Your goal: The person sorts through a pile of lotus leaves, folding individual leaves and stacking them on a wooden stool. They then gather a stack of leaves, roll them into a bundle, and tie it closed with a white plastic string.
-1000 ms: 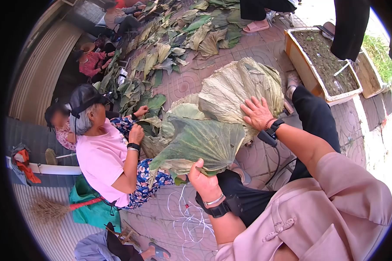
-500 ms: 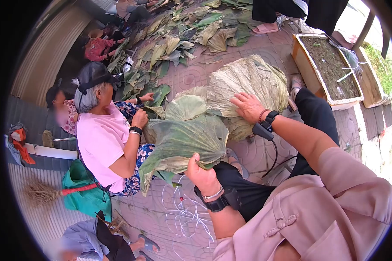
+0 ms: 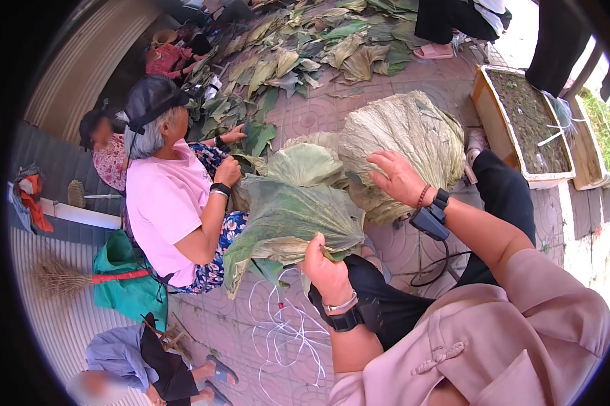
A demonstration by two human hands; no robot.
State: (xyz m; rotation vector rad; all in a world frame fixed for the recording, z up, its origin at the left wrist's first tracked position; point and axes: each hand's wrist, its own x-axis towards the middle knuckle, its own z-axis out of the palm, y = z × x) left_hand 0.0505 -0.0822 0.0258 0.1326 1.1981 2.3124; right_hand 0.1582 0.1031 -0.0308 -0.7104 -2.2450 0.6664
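Note:
My left hand [image 3: 326,271] grips the near edge of a stack of large green, fan-folded lotus leaves [image 3: 298,216], thumb on top. My right hand [image 3: 401,178] is over a big pile of pale, dried lotus leaves [image 3: 403,135], fingers extended and thumb apart, holding nothing. Between the two stacks spreads a lighter green leaf [image 3: 305,166]. Both my wrists wear black bands; a black device with a cable hangs at the right one.
A person in a pink shirt [image 3: 166,203] sits close on the left, hands near more leaves. White cords [image 3: 288,331] lie on the paving below. Leaves [image 3: 332,47] cover the ground beyond. A soil-filled planter box [image 3: 481,101] stands right. A straw broom [image 3: 65,281] and green bag [image 3: 112,284] are left.
My right hand has risen a little from the pale leaves, where it lay flat before. My left hand keeps its hold on the green leaves. The whole view has shifted slightly.

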